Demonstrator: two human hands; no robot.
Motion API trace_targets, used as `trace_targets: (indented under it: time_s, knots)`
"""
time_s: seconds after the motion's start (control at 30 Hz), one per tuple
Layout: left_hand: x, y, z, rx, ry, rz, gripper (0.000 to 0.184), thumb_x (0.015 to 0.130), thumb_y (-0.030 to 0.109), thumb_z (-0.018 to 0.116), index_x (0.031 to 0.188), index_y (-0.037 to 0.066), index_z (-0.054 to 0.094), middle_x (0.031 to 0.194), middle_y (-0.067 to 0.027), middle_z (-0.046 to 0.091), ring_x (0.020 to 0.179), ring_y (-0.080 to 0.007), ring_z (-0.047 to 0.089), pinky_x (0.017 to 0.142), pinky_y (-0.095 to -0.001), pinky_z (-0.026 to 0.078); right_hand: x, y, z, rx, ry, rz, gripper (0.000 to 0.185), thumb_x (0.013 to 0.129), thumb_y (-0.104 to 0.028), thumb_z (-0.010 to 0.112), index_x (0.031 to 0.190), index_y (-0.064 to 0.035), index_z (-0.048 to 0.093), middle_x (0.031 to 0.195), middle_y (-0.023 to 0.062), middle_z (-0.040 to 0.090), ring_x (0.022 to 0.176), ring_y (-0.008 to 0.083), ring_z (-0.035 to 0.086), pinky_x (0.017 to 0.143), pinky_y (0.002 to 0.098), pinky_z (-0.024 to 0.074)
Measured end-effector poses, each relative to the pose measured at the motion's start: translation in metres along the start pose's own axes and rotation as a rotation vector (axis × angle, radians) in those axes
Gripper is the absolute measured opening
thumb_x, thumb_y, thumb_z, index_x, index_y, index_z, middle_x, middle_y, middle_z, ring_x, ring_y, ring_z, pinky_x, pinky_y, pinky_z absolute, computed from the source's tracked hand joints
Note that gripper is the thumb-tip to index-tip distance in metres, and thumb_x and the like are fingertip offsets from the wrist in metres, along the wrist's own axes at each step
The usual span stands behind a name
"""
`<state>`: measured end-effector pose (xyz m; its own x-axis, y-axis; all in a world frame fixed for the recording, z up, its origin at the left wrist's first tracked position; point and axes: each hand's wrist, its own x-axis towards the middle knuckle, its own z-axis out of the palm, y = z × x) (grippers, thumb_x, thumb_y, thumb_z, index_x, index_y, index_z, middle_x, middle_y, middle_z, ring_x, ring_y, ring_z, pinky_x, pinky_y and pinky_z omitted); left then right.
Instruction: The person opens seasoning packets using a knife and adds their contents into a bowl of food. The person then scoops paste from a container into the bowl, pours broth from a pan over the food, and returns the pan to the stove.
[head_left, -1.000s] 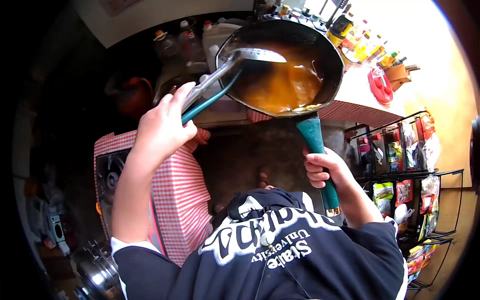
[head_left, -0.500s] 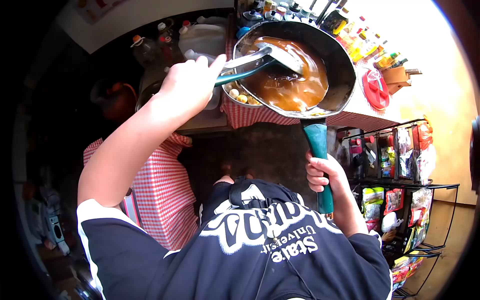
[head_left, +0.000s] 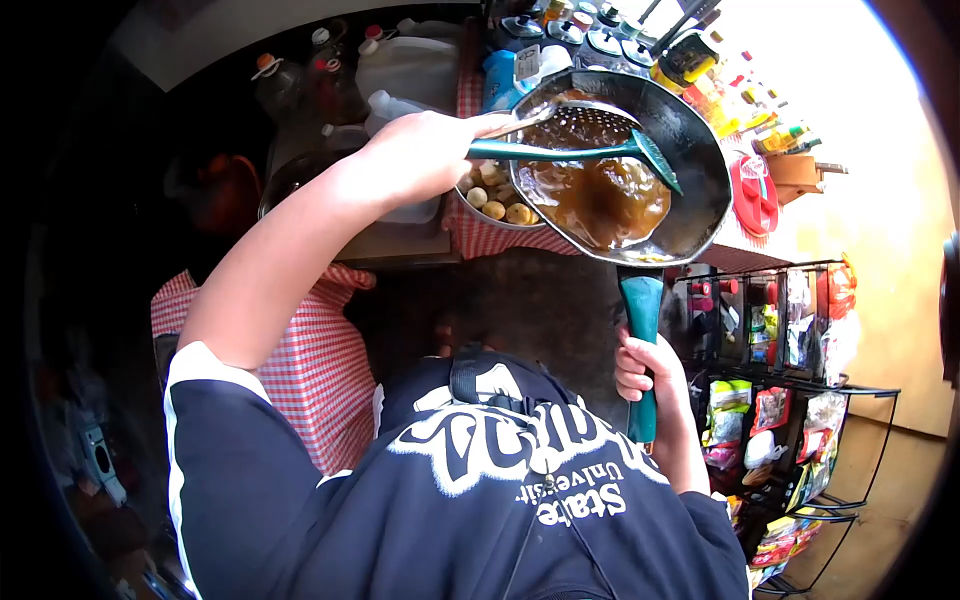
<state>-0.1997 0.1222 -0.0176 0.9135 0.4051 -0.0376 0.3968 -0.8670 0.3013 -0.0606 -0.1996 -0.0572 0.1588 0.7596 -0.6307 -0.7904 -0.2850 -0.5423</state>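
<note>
My left hand [head_left: 425, 152] is closed round the handles of a metal perforated skimmer [head_left: 600, 118] and a green spatula [head_left: 560, 152], both reaching into the pan. My right hand [head_left: 648, 368] is wrapped round the green handle [head_left: 643, 300] of a deep dark frying pan [head_left: 705, 130]. Brown, shiny liquid [head_left: 610, 200] fills the bottom of the pan. A bowl [head_left: 465, 200] with several pale, round pieces of food [head_left: 495, 208] stands at the pan's left edge, partly hidden by it.
Sauce bottles [head_left: 720, 95] and lidded jars [head_left: 605, 42] crowd the table behind the pan. Plastic jugs [head_left: 405, 70] stand at the left. A black wire rack [head_left: 790, 385] with packets is at the right. A red-checked cloth [head_left: 310, 390] hangs at lower left.
The pan has shifted slightly right and lower in view. My left hand has moved right, and the two utensils lie apart, showing the skimmer's holes and the spatula's green head. More of the bowl shows.
</note>
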Motion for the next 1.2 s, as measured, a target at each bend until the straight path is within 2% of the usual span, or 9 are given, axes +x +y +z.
trace_targets:
  time_s: [0.03, 0.17, 0.27, 0.4, 0.43, 0.53, 1.03, 1.13, 1.2]
  knots:
    - [0.0, 0.003, -0.006, -0.072, -0.045, -0.06, 0.044, 0.086, 0.021, 0.054, 0.13, 0.023, 0.045, 0.09, -0.0176, 0.063, 0.08, -0.0339, 0.061, 0.071, -0.0409, 0.048, 0.0, 0.001, 0.0, -0.001, 0.016, -0.003, 0.015, 0.086, -0.015, 0.056, 0.094, -0.0093, 0.044, 0.058, -0.0038, 0.034, 0.042, 0.0044, 0.031, 0.039, 0.0206, 0.0281]
    - [0.006, -0.016, -0.001, -0.187, -0.058, -0.035, 0.044, 0.088, 0.022, 0.053, 0.131, 0.024, 0.045, 0.103, -0.0169, 0.062, 0.088, -0.0298, 0.062, 0.078, -0.036, 0.048, 0.002, 0.005, 0.004, -0.006, 0.055, -0.035, 0.016, 0.086, -0.015, 0.056, 0.095, -0.0094, 0.043, 0.058, -0.0039, 0.034, 0.041, 0.0041, 0.032, 0.038, 0.0206, 0.0282]
    - [0.007, -0.029, -0.001, -0.279, -0.016, 0.018, 0.044, 0.088, 0.018, 0.053, 0.131, 0.023, 0.045, 0.098, -0.0169, 0.064, 0.082, -0.0261, 0.064, 0.075, -0.0331, 0.048, 0.004, 0.007, 0.005, -0.02, 0.081, -0.042, 0.017, 0.085, -0.015, 0.056, 0.095, -0.0092, 0.043, 0.058, -0.0041, 0.034, 0.041, 0.0036, 0.032, 0.038, 0.0202, 0.0286]
    - [0.007, -0.036, -0.005, -0.309, 0.03, -0.024, 0.044, 0.088, 0.014, 0.052, 0.13, 0.022, 0.047, 0.088, -0.0147, 0.065, 0.072, -0.0169, 0.062, 0.07, -0.0286, 0.048, 0.005, 0.005, 0.004, -0.048, 0.089, -0.038, 0.017, 0.085, -0.015, 0.056, 0.095, -0.0092, 0.044, 0.058, -0.0043, 0.034, 0.041, 0.0034, 0.033, 0.039, 0.0199, 0.0292]
    - [0.005, -0.034, -0.011, -0.321, 0.014, -0.05, 0.043, 0.088, 0.014, 0.052, 0.13, 0.022, 0.048, 0.091, -0.0142, 0.066, 0.074, -0.0179, 0.062, 0.071, -0.0293, 0.048, 0.005, 0.004, 0.003, -0.048, 0.088, -0.038, 0.017, 0.085, -0.015, 0.056, 0.095, -0.0092, 0.044, 0.058, -0.0043, 0.034, 0.041, 0.0034, 0.033, 0.038, 0.0199, 0.0292]
    - [0.004, -0.037, -0.016, -0.377, -0.03, -0.055, 0.042, 0.086, 0.019, 0.054, 0.127, 0.017, 0.049, 0.104, -0.0173, 0.062, 0.094, -0.031, 0.06, 0.084, -0.0358, 0.046, 0.009, 0.003, 0.001, -0.05, 0.082, -0.04, 0.018, 0.085, -0.016, 0.056, 0.096, -0.0092, 0.043, 0.059, -0.0044, 0.034, 0.041, 0.0034, 0.032, 0.039, 0.0199, 0.0292]
    - [0.013, -0.053, 0.014, -0.402, 0.027, 0.0, 0.044, 0.085, 0.015, 0.053, 0.129, 0.016, 0.047, 0.102, -0.0181, 0.063, 0.092, -0.0283, 0.061, 0.083, -0.0347, 0.045, 0.008, 0.0, -0.004, -0.101, 0.134, -0.035, 0.019, 0.085, -0.015, 0.057, 0.097, -0.009, 0.043, 0.06, -0.0036, 0.035, 0.043, 0.0038, 0.032, 0.04, 0.02, 0.0299]
    - [0.01, -0.047, 0.006, -0.415, -0.027, -0.05, 0.043, 0.086, 0.01, 0.051, 0.129, 0.013, 0.047, 0.118, -0.0137, 0.057, 0.106, -0.0254, 0.057, 0.092, -0.0326, 0.043, 0.006, 0.0, -0.003, -0.107, 0.141, -0.033, 0.019, 0.085, -0.015, 0.057, 0.098, -0.0088, 0.043, 0.06, -0.0035, 0.035, 0.043, 0.0039, 0.033, 0.04, 0.0202, 0.03]
    - [0.01, -0.047, 0.006, -0.433, -0.03, -0.059, 0.043, 0.087, 0.01, 0.051, 0.129, 0.014, 0.047, 0.119, -0.014, 0.057, 0.106, -0.026, 0.057, 0.092, -0.0328, 0.043, 0.006, 0.0, -0.005, -0.103, 0.138, -0.027, 0.02, 0.085, -0.015, 0.056, 0.098, -0.0087, 0.043, 0.06, -0.0034, 0.035, 0.042, 0.0039, 0.033, 0.04, 0.0202, 0.0301]
